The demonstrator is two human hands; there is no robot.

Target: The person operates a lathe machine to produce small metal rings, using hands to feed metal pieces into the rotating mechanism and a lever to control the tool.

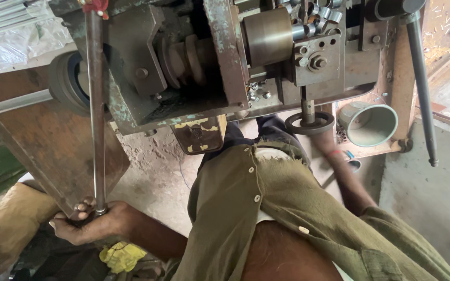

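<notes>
My left hand [87, 224] is at the lower left, closed around the bottom end of a long thin steel lever rod [96, 104]. The rod rises to a worn, rusty machine [225, 78] with chipped green paint. My right arm reaches forward under the machine. My right hand [325, 141] is blurred and sits right at a small dark handwheel [308, 124] on a short vertical shaft. Its fingers are mostly hidden, so the grip is unclear. A dull brass-coloured drum [268, 36] sits in the machine's upper middle.
A grey-green metal cup [368, 124] lies on its side right of the handwheel. Another long lever [423, 88] hangs at the right. A rusty sheet panel [53, 140] and a steel bar [11, 104] are at left, with a yellow rag [121, 256] below.
</notes>
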